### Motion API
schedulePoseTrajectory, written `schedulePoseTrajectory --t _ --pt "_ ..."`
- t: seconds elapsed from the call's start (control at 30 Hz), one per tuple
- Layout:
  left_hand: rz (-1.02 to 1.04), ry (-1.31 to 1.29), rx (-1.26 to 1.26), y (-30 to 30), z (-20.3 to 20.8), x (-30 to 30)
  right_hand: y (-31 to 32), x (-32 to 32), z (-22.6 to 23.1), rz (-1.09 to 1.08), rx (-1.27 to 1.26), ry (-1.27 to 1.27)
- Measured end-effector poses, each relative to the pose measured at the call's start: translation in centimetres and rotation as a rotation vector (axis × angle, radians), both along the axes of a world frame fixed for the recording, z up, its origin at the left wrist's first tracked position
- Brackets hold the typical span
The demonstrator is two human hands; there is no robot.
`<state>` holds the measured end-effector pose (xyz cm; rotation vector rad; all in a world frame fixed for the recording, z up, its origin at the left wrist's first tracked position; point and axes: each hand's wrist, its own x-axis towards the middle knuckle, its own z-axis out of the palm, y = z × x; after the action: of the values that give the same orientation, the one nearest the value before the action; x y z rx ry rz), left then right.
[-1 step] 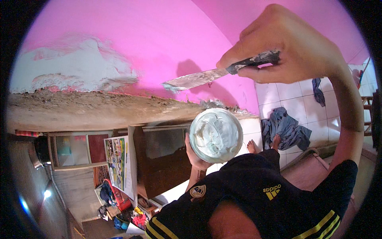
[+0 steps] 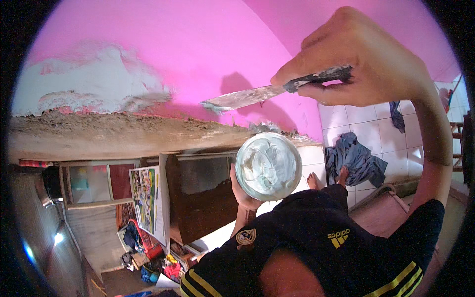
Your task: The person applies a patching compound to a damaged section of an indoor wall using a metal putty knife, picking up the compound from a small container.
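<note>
My right hand (image 2: 358, 59) is closed around the dark, putty-smeared handle of a putty knife (image 2: 247, 97). Its metal blade points left in front of the pink wall (image 2: 208, 54), with whitish paste on the tip. Whether the tip touches the wall, I cannot tell. Below the blade, my left hand (image 2: 243, 195) grips the side of a round tub (image 2: 239, 177), its fingers partly hidden behind it. White putty (image 2: 268, 166) with a swirled surface fills the tub. To the left, a rough white patch (image 2: 99, 81) covers part of the wall above a crumbling brown edge (image 2: 123, 131).
A dark cloth (image 2: 354, 161) lies on the white floor tiles (image 2: 361, 113) beside my bare feet. Lower left stand a brown cabinet (image 2: 200, 208), a picture board (image 2: 148, 203), a red chair (image 2: 148, 242) and heaped clothes. A pinkish padded thing (image 2: 381, 210) is at the right.
</note>
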<state>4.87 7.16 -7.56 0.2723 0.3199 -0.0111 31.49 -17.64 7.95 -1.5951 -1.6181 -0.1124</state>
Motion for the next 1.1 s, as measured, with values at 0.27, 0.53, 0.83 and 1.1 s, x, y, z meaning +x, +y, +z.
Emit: schedulePoseTrajectory --t 0.27,0.53,0.83,1.1 --pt "0.067 0.040 0.176 -1.0 1.1 0.3 -1.2 -3.5 -1.2 -0.209 -0.003 -0.158" --pt "-0.060 -0.023 0.170 -1.1 1.9 1.1 -1.4 -7.5 -1.7 -0.336 -0.069 -0.131" --pt "-0.074 0.281 0.460 1.4 0.6 -0.1 -0.5 -12.1 -1.2 -0.585 -0.158 -0.262" --pt "-0.117 0.177 0.536 1.7 0.8 -1.3 1.3 -14.6 -1.7 -0.742 -0.090 -0.282"
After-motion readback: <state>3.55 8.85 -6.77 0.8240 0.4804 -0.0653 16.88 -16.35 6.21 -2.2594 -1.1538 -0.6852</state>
